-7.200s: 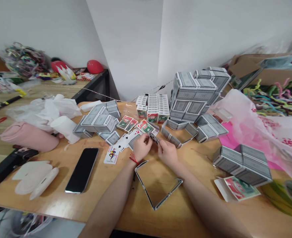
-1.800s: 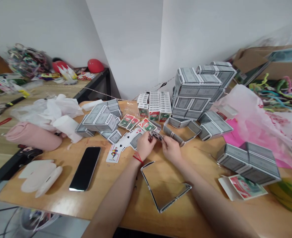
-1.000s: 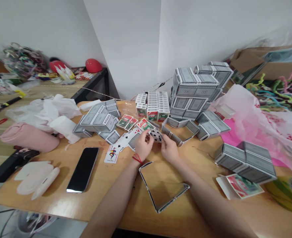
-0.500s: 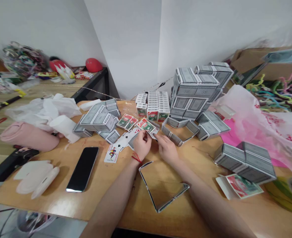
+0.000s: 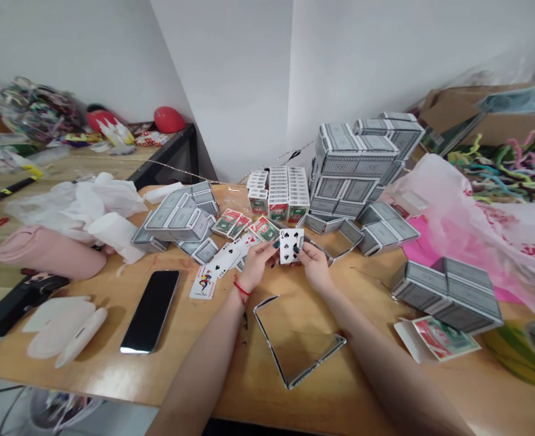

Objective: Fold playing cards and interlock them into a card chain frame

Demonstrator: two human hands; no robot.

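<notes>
Between my two hands a playing card, a six of spades, is held up facing me. My left hand pinches its left edge with thumb and fingers. On its right edge the thumb of my right hand presses against it; I cannot tell whether more cards lie behind it. Loose cards are spread beside my left hand, with a joker nearest me. Red and green card boxes lie just beyond. An angled strip of folded cards stands on the table between my forearms.
Grey card-built blocks are stacked tall at the back right, with more at left and right. Card boxes stand in rows at the back. A phone, pink roll and tape roll sit around.
The card between my hands has been raised from a flat tilt to upright, its face now showing. My right hand has shifted slightly right. The other things lie as before.
</notes>
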